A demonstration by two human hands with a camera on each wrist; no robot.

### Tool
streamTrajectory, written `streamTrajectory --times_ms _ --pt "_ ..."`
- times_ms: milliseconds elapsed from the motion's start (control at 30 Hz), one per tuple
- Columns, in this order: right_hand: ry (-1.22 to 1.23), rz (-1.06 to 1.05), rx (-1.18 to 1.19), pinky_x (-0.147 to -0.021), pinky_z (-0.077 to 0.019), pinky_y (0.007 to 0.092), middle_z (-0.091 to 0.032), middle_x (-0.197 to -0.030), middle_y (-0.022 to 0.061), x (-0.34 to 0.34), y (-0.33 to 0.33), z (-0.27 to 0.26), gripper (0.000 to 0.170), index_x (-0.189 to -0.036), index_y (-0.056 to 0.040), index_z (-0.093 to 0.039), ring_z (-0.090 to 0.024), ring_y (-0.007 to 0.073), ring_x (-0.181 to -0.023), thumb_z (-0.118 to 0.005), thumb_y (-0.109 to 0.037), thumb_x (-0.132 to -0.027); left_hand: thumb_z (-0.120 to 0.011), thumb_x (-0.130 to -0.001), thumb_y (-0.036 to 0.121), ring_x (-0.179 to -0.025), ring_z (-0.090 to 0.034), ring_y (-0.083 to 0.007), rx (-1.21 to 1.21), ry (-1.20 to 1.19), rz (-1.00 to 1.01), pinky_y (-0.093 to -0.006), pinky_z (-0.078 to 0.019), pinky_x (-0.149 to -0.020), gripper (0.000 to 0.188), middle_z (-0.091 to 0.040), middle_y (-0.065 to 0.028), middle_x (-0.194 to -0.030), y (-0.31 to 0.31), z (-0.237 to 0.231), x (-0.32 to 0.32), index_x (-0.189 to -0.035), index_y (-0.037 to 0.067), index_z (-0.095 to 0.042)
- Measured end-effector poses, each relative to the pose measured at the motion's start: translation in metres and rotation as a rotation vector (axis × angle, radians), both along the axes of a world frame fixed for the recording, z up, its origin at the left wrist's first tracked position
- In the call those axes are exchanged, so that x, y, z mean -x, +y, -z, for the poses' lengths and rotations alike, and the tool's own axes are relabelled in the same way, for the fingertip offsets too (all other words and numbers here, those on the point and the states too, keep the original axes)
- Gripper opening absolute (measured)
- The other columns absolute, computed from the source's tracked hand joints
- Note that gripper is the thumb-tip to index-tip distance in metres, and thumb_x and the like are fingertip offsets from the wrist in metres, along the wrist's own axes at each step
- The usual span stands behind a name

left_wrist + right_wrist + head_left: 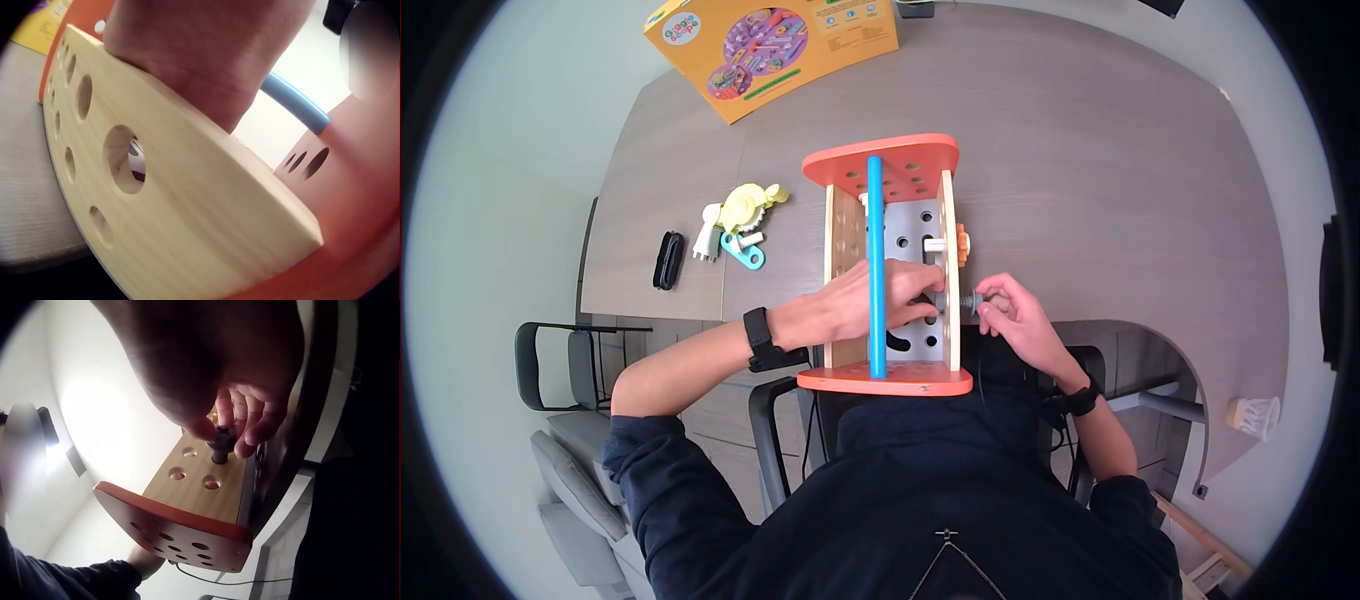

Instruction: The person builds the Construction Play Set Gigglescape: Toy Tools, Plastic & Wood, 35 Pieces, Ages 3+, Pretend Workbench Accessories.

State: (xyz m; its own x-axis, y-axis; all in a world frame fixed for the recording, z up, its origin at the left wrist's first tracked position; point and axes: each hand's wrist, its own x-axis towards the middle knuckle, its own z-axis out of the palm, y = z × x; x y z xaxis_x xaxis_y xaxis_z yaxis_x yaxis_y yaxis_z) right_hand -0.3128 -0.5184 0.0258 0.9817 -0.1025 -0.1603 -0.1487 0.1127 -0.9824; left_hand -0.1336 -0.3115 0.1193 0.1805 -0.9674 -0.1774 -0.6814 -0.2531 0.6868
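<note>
A toy frame has red end plates [880,158], wooden side panels [181,206] with holes, and a blue rod [877,270] across its top. The left hand [870,300] reaches under the rod into the frame, its fingers at the inner face of the right side panel [951,330]; what they hold is hidden. Outside that panel, the right hand [1022,325] has thumb and fingers around the head of a dark grey screw [970,302]. In the right wrist view the screw [220,450] stands in a panel hole, with the right hand [212,381] over it.
Farther up the same panel is an orange nut [964,245] on a white bolt. Yellow-green and teal toy parts [743,208] lie left of the frame, near a black case [668,260]. A yellow box [800,50] stands at the back; a cup [1253,416] is at lower right.
</note>
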Motion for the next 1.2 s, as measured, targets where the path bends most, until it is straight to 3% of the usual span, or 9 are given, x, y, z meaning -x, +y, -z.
streamTrajectory --times_ms 233,333,400,533,833,933,1033,1133,1200 --pt "0.227 -0.023 0.224 -0.060 -0.0505 0.0283 -0.064 -0.072 0.0010 -0.015 -0.002 -0.005 0.039 -0.098 0.0006 -0.067 -0.060 0.0091 -0.061 -0.049 -0.030 -0.114 -0.074 -0.097 0.017 -0.090 -0.071 -0.0410 0.015 -0.004 0.010 -0.0483 -0.0569 -0.079 0.029 -0.072 -0.0197 -0.101 0.002 0.003 -0.001 -0.116 -0.001 -0.062" --pt "0.181 0.074 0.271 -0.065 -0.0517 0.0278 -0.065 -0.082 0.0012 -0.012 0.004 -0.016 0.025 -0.107 0.0002 -0.064 -0.064 0.0098 -0.070 -0.054 -0.023 -0.112 -0.074 -0.097 0.017 -0.089 -0.071 -0.0410 0.003 -0.001 0.002 -0.0481 -0.0569 -0.079 0.028 -0.072 -0.0197 -0.099 0.003 0.000 -0.001 -0.115 -0.001 -0.062" --pt "0.009 0.113 0.053 -0.069 -0.0520 0.0270 -0.064 -0.090 0.0012 -0.006 0.008 -0.013 0.017 -0.114 -0.0009 -0.061 -0.065 0.0101 -0.076 -0.058 -0.018 -0.110 -0.074 -0.097 0.017 -0.089 -0.071 -0.0410 -0.013 0.005 -0.009 -0.0482 -0.0568 -0.078 0.028 -0.072 -0.0194 -0.099 0.002 -0.004 0.000 -0.114 -0.001 -0.062" --pt "-0.049 0.014 -0.102 -0.077 -0.0523 0.0265 -0.061 -0.104 0.0015 -0.002 0.002 -0.011 0.022 -0.125 -0.0029 -0.054 -0.064 0.0100 -0.086 -0.063 -0.008 -0.106 -0.074 -0.096 0.017 -0.088 -0.071 -0.0411 -0.018 0.006 -0.011 -0.0486 -0.0567 -0.079 0.028 -0.073 -0.0188 -0.097 0.003 -0.001 0.000 -0.113 0.000 -0.062" --pt "0.150 -0.101 0.062 -0.073 -0.0515 0.0258 -0.064 -0.080 0.0016 -0.014 -0.012 0.028 0.017 -0.111 -0.0025 -0.059 -0.058 0.0081 -0.063 -0.054 -0.019 -0.112 -0.074 -0.097 0.018 -0.087 -0.071 -0.0417 0.009 -0.011 0.008 -0.0489 -0.0568 -0.078 0.029 -0.072 -0.0193 -0.097 0.003 0.000 -0.001 -0.114 -0.001 -0.061" --pt "0.280 -0.115 0.211 -0.077 -0.0525 0.0258 -0.066 -0.090 0.0031 -0.010 -0.011 -0.003 0.015 -0.117 -0.0022 -0.058 -0.061 0.0083 -0.071 -0.056 -0.016 -0.111 -0.074 -0.097 0.019 -0.088 -0.071 -0.0414 0.022 -0.017 0.008 -0.0486 -0.0569 -0.078 0.029 -0.072 -0.0193 -0.096 0.004 0.002 -0.002 -0.114 0.000 -0.061" --pt "-0.019 0.098 0.001 -0.077 -0.0526 0.0258 -0.065 -0.101 0.0039 -0.002 0.009 -0.016 0.018 -0.124 -0.0021 -0.055 -0.063 0.0079 -0.079 -0.059 -0.012 -0.109 -0.074 -0.097 0.019 -0.087 -0.072 -0.0410 0.012 -0.014 0.001 -0.0485 -0.0571 -0.077 0.029 -0.073 -0.0191 -0.095 0.004 0.001 -0.001 -0.114 0.000 -0.062" --pt "-0.046 -0.022 -0.044 -0.076 -0.0520 0.0261 -0.063 -0.110 0.0045 0.001 0.004 -0.007 0.026 -0.131 -0.0024 -0.051 -0.063 0.0077 -0.085 -0.060 -0.007 -0.107 -0.074 -0.097 0.019 -0.086 -0.072 -0.0408 0.022 -0.018 0.001 -0.0485 -0.0571 -0.076 0.029 -0.073 -0.0188 -0.094 0.005 0.003 -0.001 -0.114 0.000 -0.062" --pt "-0.029 -0.008 -0.048 -0.073 -0.0513 0.0256 -0.064 -0.103 0.0039 -0.001 0.006 -0.006 0.021 -0.127 -0.0023 -0.054 -0.063 0.0075 -0.082 -0.059 -0.010 -0.108 -0.074 -0.097 0.019 -0.085 -0.072 -0.0407 0.023 -0.012 0.003 -0.0485 -0.0570 -0.076 0.028 -0.073 -0.0187 -0.094 0.005 0.002 -0.001 -0.114 0.000 -0.062"
